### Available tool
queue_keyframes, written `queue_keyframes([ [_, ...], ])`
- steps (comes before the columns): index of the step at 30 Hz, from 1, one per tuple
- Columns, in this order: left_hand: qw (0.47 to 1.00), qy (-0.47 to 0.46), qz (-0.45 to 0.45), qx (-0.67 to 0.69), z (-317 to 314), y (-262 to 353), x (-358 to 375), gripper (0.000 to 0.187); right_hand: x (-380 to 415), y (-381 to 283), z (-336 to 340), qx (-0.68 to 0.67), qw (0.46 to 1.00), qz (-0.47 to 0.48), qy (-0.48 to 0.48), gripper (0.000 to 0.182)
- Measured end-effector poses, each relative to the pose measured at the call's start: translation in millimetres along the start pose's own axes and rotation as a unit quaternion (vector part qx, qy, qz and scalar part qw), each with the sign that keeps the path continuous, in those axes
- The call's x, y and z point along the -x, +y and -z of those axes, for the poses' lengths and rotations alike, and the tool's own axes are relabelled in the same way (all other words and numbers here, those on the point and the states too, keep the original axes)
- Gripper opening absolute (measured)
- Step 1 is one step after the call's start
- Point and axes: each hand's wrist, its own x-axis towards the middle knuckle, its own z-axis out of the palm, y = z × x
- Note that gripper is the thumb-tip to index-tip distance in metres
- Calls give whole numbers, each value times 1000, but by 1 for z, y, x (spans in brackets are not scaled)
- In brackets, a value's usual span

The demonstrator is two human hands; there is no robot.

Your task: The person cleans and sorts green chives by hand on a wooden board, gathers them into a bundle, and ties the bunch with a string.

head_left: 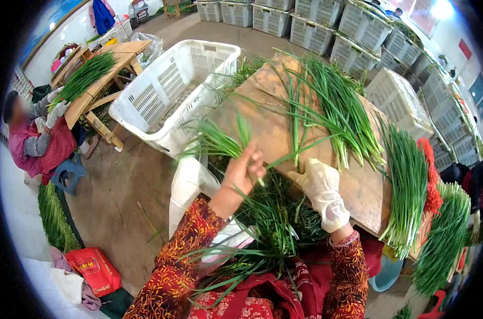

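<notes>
The left hand (pixel 244 169), bare, pinches a small bunch of leaves (pixel 220 139), probably garlic chives, over the near-left edge of the wooden tabletop (pixel 358 199). The right hand (pixel 321 191), in a pale glove, rests at the tabletop's near edge with its fingers curled inward; whether they grip a stalk I cannot tell.

Some of the sorting looks done: an aligned bundle (pixel 404 186) lies along the tabletop's right side, and a second bundle (pixel 443 239) sits beyond that side, with red twine (pixel 431 178) near both. Much seems left: the spread pile (pixel 332 95) on the tabletop has stray leaves trailing from it, and a loose tangle (pixel 273 215) hangs below the near edge, over the lap.

The pinched bunch looks thin and bright green, paler towards the stalks, its leaves fanning out unevenly towards the white crate (pixel 146 109) left of the tabletop.
</notes>
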Motion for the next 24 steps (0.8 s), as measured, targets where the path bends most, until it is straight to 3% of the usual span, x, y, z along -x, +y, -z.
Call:
queue_keyframes([
  [1, 1000, 15, 16, -9, -3, -5, 5, 21, -1, 0, 0, 1, 1000, 3, -1, 32],
  [4, 997, 24, 55, -58, -2, -20, 13, 18, 10, 7, 12, -187, 978, -88, -2, 28],
  [5, 995, 18, 71, -65, -5, -25, 16, 18, 16, 17, 11, -289, 953, -87, -7, 25],
  [7, 993, 11, 96, -73, -13, -33, 16, 14, 38, 22, 23, -556, 813, -101, -144, 23],
  [10, 988, -37, 120, -88, -30, -43, 19, 14, 61, 19, 16, -621, 759, -96, -171, 22],
  [14, 979, -40, 111, -163, -33, -57, 21, 16, 66, 20, -4, -647, 748, -84, -122, 20],
  [16, 977, -36, 112, -180, -36, -61, 25, 15, 63, 17, -15, -544, 833, -78, 62, 16],
  [17, 975, -30, 110, -193, -38, -63, 26, 15, 62, 17, -20, -545, 833, -78, 65, 16],
  [20, 977, -17, 105, -185, -39, -65, 25, 11, 60, 18, -39, -408, 878, -67, 243, 10],
  [23, 979, -7, 107, -171, -39, -67, 22, 11, 60, 16, -34, -345, 879, -10, 330, 9],
  [24, 981, 1, 109, -164, -38, -68, 22, 11, 63, 19, -30, -451, 843, -38, 292, 7],
])
